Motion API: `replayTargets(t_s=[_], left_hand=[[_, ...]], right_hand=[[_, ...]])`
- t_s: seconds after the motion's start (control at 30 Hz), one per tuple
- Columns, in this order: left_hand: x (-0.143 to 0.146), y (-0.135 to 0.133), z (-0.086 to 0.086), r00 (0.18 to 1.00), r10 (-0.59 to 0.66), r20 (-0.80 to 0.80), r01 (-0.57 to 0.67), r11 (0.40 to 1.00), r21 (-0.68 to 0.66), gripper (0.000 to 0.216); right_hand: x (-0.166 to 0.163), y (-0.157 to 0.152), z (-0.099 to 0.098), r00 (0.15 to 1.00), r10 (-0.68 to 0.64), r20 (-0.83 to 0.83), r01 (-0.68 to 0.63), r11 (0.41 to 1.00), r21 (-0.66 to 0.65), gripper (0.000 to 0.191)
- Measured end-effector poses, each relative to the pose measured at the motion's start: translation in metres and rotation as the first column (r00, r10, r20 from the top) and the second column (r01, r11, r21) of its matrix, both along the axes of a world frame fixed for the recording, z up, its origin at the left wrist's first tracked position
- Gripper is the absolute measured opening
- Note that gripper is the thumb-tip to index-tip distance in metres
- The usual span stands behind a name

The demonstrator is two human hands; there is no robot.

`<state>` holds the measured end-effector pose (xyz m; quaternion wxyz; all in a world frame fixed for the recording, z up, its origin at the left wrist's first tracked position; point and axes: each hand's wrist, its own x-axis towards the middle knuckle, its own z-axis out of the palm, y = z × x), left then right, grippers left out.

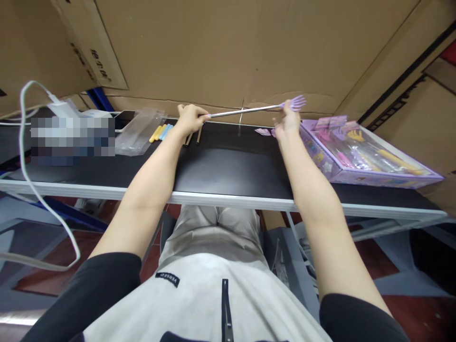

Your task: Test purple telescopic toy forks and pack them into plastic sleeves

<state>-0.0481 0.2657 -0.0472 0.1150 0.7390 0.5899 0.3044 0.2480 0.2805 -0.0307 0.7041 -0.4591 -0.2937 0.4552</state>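
A telescopic back scratcher with a thin metal rod and a purple claw-shaped head is stretched out level above the far side of the table. My left hand pinches its left end, where a bit of pink shows by the fingertips. At the other end, my right hand is closed on the rod just below the purple claw. Under and beside my left hand lie several thin dark sticks and several yellow and blue tubes. Small pink-purple cards lie near my right hand.
A purple display box with several wrapped back scratchers stands at the right. Clear plastic bags lie left of the tubes. A white cable loops at far left. Cardboard walls off the back of the black table.
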Motion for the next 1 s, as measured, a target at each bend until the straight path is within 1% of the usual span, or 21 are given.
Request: replayTargets(t_s=[0.03,0.1,0.2,0.37,0.5,0.57,0.6,0.63,0.67,0.7,0.73,0.77,0.8,0.83,0.87,0.9,0.93,0.97,1.0], left_hand=[[0.011,-0.002,0.002,1.000,-0.027,-0.010,0.027,1.000,0.005,0.017],[0.028,-0.004,0.004,0.998,-0.064,-0.023,0.065,0.998,0.015,0.019],[0.037,-0.007,0.005,0.996,-0.087,-0.005,0.087,0.996,0.017,0.019],[0.036,-0.012,0.002,0.994,-0.106,0.014,0.106,0.994,0.013,0.021],[0.044,-0.017,0.000,0.991,-0.133,0.013,0.133,0.991,0.002,0.025],[0.050,-0.020,0.000,0.988,-0.156,0.013,0.156,0.988,-0.014,0.025],[0.052,-0.022,0.000,0.985,-0.169,0.014,0.170,0.985,-0.032,0.025],[0.055,-0.023,0.000,0.983,-0.181,0.013,0.181,0.982,-0.054,0.025],[0.057,-0.024,0.000,0.982,-0.188,0.008,0.188,0.979,-0.078,0.025],[0.059,-0.025,0.000,0.982,-0.188,-0.001,0.187,0.977,-0.104,0.026],[0.061,-0.026,0.000,0.984,-0.179,-0.015,0.176,0.976,-0.127,0.027],[0.063,-0.027,-0.001,0.986,-0.161,-0.034,0.154,0.977,-0.148,0.029],[0.064,-0.027,-0.002,0.989,-0.135,-0.057,0.124,0.978,-0.167,0.031],[0.065,-0.026,-0.003,0.991,-0.105,-0.086,0.088,0.979,-0.186,0.034],[0.065,-0.026,-0.005,0.990,-0.076,-0.121,0.050,0.978,-0.204,0.035],[0.064,-0.025,-0.007,0.986,-0.049,-0.159,0.013,0.975,-0.220,0.036],[0.064,-0.024,-0.009,0.980,-0.026,-0.198,-0.022,0.972,-0.234,0.035],[0.063,-0.023,-0.011,0.972,-0.007,-0.236,-0.053,0.968,-0.244,0.035],[0.062,-0.022,-0.012,0.964,0.010,-0.267,-0.079,0.965,-0.249,0.035]], right_hand=[[-0.014,-0.004,-0.003,0.996,0.078,0.031,-0.079,0.997,0.012,0.028],[-0.040,-0.009,-0.011,0.984,0.157,0.081,-0.160,0.986,0.035,0.028],[-0.059,-0.011,-0.020,0.971,0.188,0.150,-0.198,0.979,0.053,0.030],[-0.053,-0.013,-0.021,0.976,0.163,0.145,-0.175,0.982,0.074,0.024],[-0.045,-0.010,-0.018,0.976,0.146,0.161,-0.158,0.986,0.063,0.020],[-0.041,-0.006,-0.020,0.964,0.141,0.226,-0.159,0.985,0.067,0.027],[-0.039,-0.003,-0.021,0.949,0.134,0.284,-0.161,0.984,0.071,0.034],[-0.036,0.000,-0.023,0.923,0.128,0.363,-0.163,0.984,0.067,0.040],[-0.034,0.002,-0.025,0.879,0.120,0.461,-0.162,0.985,0.052,0.046],[-0.032,0.003,-0.027,0.810,0.115,0.575,-0.160,0.987,0.028,0.049],[-0.030,0.004,-0.029,0.710,0.116,0.694,-0.157,0.988,-0.004,0.050],[-0.029,0.002,-0.030,0.578,0.122,0.807,-0.154,0.987,-0.039,0.049],[-0.027,0.000,-0.031,0.416,0.134,0.899,-0.152,0.985,-0.076,0.044],[-0.027,-0.004,-0.032,0.237,0.149,0.960,-0.151,0.982,-0.115,0.038],[-0.026,-0.008,-0.032,0.056,0.172,0.984,-0.150,0.975,-0.162,0.030],[-0.027,-0.013,-0.031,-0.107,0.203,0.973,-0.149,0.965,-0.217,0.025],[-0.027,-0.017,-0.031,-0.240,0.240,0.941,-0.147,0.949,-0.280,0.026],[-0.028,-0.021,-0.031,-0.335,0.279,0.900,-0.143,0.929,-0.341,0.031],[-0.029,-0.024,-0.031,-0.397,0.315,0.862,-0.140,0.908,-0.396,0.037]])
